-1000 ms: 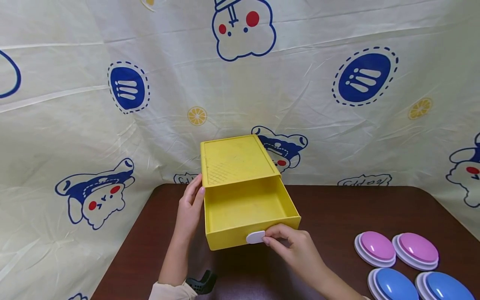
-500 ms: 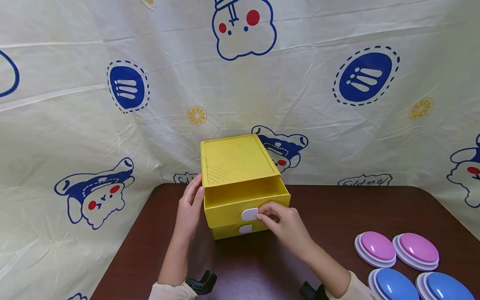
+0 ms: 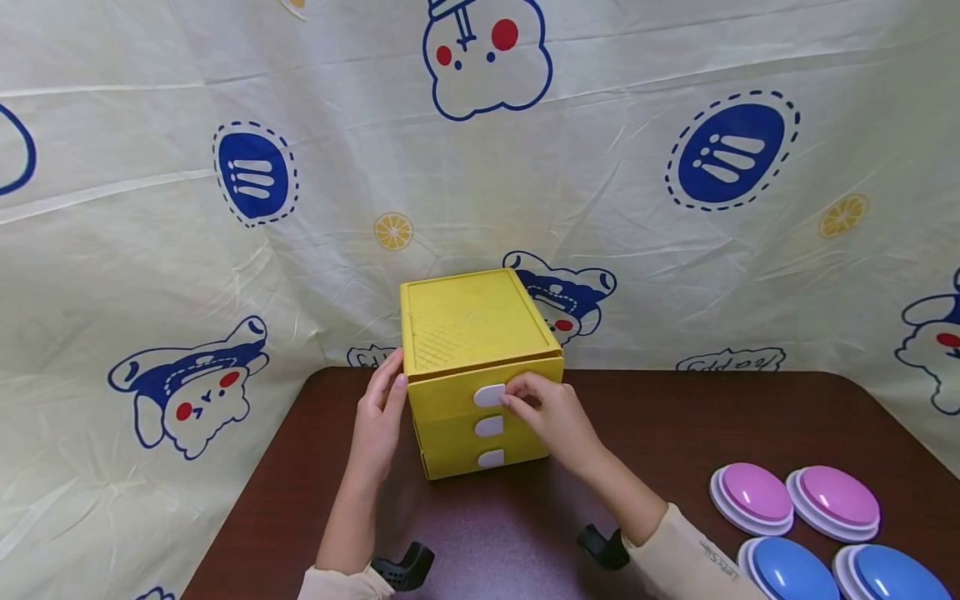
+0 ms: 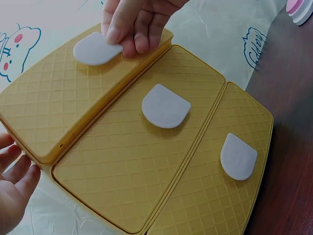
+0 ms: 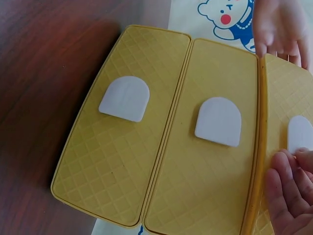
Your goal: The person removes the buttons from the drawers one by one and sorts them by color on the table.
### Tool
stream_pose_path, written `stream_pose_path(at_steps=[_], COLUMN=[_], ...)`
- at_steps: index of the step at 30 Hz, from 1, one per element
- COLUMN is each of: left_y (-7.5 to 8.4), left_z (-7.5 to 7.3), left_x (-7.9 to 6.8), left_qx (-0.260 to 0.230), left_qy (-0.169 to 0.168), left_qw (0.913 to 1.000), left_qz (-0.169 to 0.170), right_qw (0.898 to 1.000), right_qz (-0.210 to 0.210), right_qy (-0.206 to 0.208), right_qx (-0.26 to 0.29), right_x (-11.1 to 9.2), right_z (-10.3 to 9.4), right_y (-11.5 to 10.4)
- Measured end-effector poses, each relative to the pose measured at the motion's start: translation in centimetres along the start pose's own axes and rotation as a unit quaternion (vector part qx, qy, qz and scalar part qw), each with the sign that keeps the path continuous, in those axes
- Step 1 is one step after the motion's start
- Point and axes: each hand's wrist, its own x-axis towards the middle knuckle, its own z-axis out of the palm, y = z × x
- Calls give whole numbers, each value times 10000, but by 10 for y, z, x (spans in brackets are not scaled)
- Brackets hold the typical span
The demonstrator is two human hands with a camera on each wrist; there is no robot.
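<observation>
A yellow drawer unit (image 3: 480,321) with three stacked drawers and white pull tabs stands on the table. My right hand (image 3: 558,421) pinches the white tab (image 3: 489,395) of the top drawer (image 3: 442,402) between thumb and fingers. That drawer sticks out slightly past the others, as the left wrist view shows from its raised edge (image 4: 73,134). The middle drawer (image 4: 132,152) and the bottom drawer (image 5: 112,156) sit flush with the frame. At the unit's left side, my left hand (image 3: 380,417) rests with its fingers extended against the wall.
Two pink dome buttons (image 3: 756,492) and two blue dome buttons (image 3: 795,568) on white bases lie at the right of the dark brown table (image 3: 637,433). A patterned pale sheet (image 3: 337,100) hangs behind the table and down its left side.
The top drawer has slid back into the unit, from far out to nearly in. My right hand moved away from me with its tab. The left hand stayed at the side.
</observation>
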Motion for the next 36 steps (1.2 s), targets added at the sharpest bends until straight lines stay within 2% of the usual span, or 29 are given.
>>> stream_pose_path(at_steps=[8,17,23,26,28,30,33,36], left_y=[13,-13,-16,-12,-6,1,12,20], left_z=[3,-1,-1,-1,0,2,7,12], left_x=[-5,3,2,-2,-5,-8,-13,-17], left_qx=[81,66,202,713,1205,1812,2456,2966], left_qy=[36,-25,-64,62,192,301,263,5], left_qw=[9999,9997,9992,9964,9899,9761,9481,9134], left_qz=[68,247,342,454,721,1166,2001,2788], right_qw=[9999,9999,9998,9993,9984,9964,9901,9802], right_qz=[130,132,65,-4,-47,-98,-217,-386], right_qy=[1,25,-158,-229,-237,-219,-215,-220], right_qx=[44,78,-74,-291,-512,-817,-1373,-1928], right_x=[8,10,3,-2,-5,-9,-16,-24], right_z=[4,4,-1,-9,-15,-22,-32,-42], right_y=[4,6,7,5,4,2,0,0])
